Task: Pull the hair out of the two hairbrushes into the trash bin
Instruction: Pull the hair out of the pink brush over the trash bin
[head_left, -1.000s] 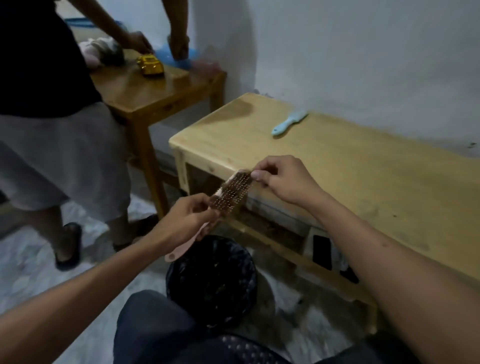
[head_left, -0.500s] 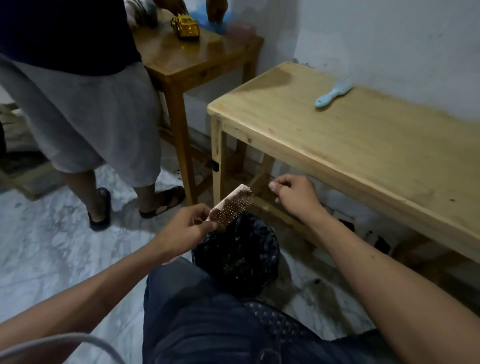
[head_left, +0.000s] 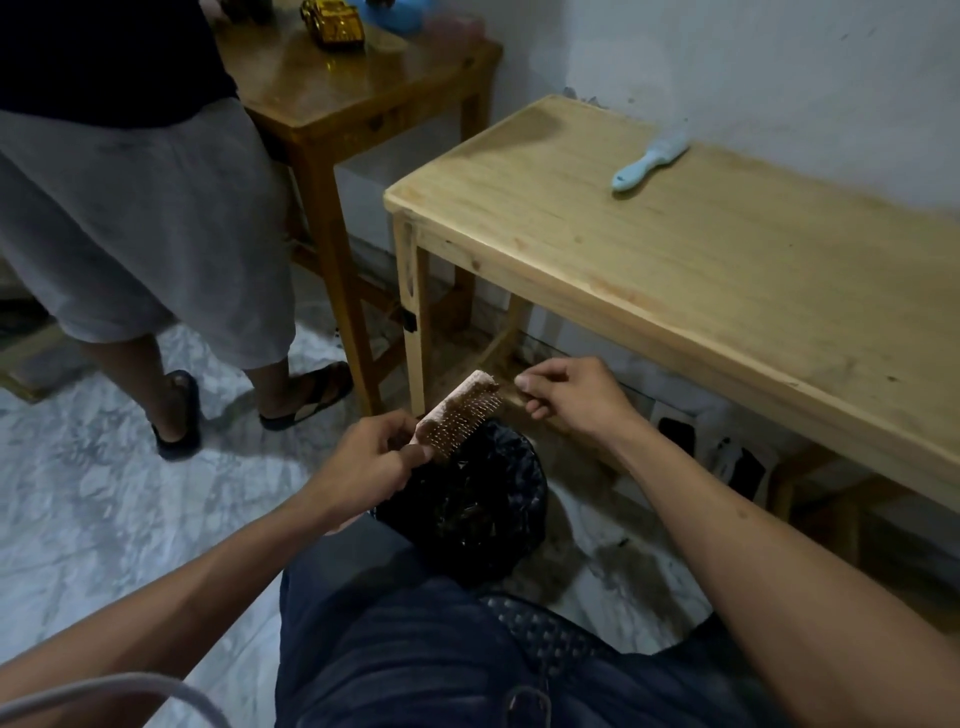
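Observation:
My left hand (head_left: 371, 460) grips a pink hairbrush (head_left: 460, 410) by its handle, holding it bristles-up just above the trash bin (head_left: 467, 499), which has a black liner. Brown hair is tangled in the bristles. My right hand (head_left: 576, 397) is at the brush's far tip, thumb and forefinger pinched together; whether strands are between them is too fine to tell. A second, light blue hairbrush (head_left: 649, 161) lies on the pale wooden table (head_left: 727, 270) near the wall, well out of both hands' reach.
Another person in grey shorts (head_left: 135, 228) and sandals stands at left beside a darker wooden table (head_left: 363, 98) carrying a gold toy car (head_left: 335, 23). My knee (head_left: 405, 639) is in front of the bin. The floor is pale marble.
The view tilted down and the hands dropped below the table edge, over the bin. My right hand pulled away from the bristles, then came back to the brush's tip.

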